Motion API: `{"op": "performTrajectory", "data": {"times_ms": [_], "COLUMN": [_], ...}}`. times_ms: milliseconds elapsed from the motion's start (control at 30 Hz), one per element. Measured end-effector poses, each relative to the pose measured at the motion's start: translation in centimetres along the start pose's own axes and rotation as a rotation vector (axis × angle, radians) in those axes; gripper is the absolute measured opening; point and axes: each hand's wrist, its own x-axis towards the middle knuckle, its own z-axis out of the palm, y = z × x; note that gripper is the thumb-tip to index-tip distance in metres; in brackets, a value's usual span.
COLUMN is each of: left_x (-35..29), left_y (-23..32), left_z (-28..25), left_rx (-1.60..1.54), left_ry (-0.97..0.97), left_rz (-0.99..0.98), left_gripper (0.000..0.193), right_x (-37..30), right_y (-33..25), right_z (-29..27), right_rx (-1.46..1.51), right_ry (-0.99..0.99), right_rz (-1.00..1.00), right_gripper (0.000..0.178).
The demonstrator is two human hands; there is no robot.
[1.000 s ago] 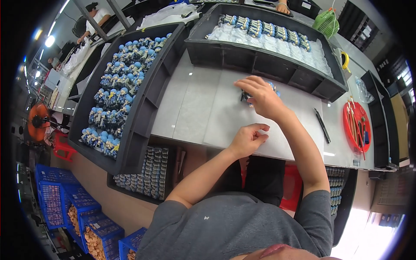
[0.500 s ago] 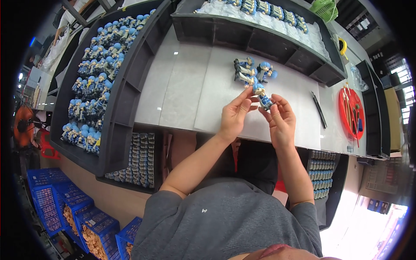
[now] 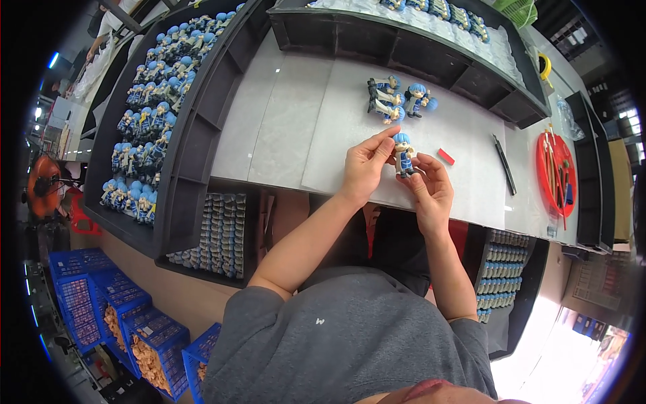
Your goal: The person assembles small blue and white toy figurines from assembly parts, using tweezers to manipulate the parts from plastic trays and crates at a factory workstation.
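Observation:
Between my two hands stands a small blue-haired figurine [image 3: 404,156], held upright over the near part of the white work sheet. My left hand [image 3: 367,165] pinches it by the head and upper side. Fingers of my right hand [image 3: 433,187] are closed at its legs and lower side. Just beyond, several matching figurines [image 3: 385,99] lie on the sheet, and one more figurine [image 3: 417,99] is beside them to the right. A small red block [image 3: 445,157] rests on the sheet to the right of my right hand.
A black crate [image 3: 195,161] full of figurines stands at the left; another black crate [image 3: 404,50] with wrapped rows stands at the back. At the right lie a black pen-like tool [image 3: 503,165] and a red tray [image 3: 546,195] of brushes. Blue baskets [image 3: 161,343] stand lower left.
The figurine in my hands has turned from tilted to upright, its front now showing. The red block, unseen before, now shows by my right hand. The view has shifted slightly.

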Motion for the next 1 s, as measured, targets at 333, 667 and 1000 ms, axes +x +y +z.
{"op": "performTrajectory", "data": {"times_ms": [333,667,1000], "left_x": [0.1,-0.2,-0.2], "left_y": [0.0,0.3,0.6], "left_z": [-0.4,0.0,0.2], "left_rx": [0.022,0.069,0.111], "left_ry": [0.001,-0.093,-0.111], "left_rz": [-0.018,-0.003,-0.019], "left_gripper": [0.028,0.035,0.038], "right_x": [-0.1,0.2,2.4], "right_y": [0.2,-0.6,-3.3], "right_z": [0.1,-0.5,-5.0], "right_rx": [0.058,-0.629,-1.024], "right_ry": [0.027,0.131,0.286], "right_rz": [0.005,-0.574,-0.375], "right_gripper": [0.032,0.043,0.026]}}
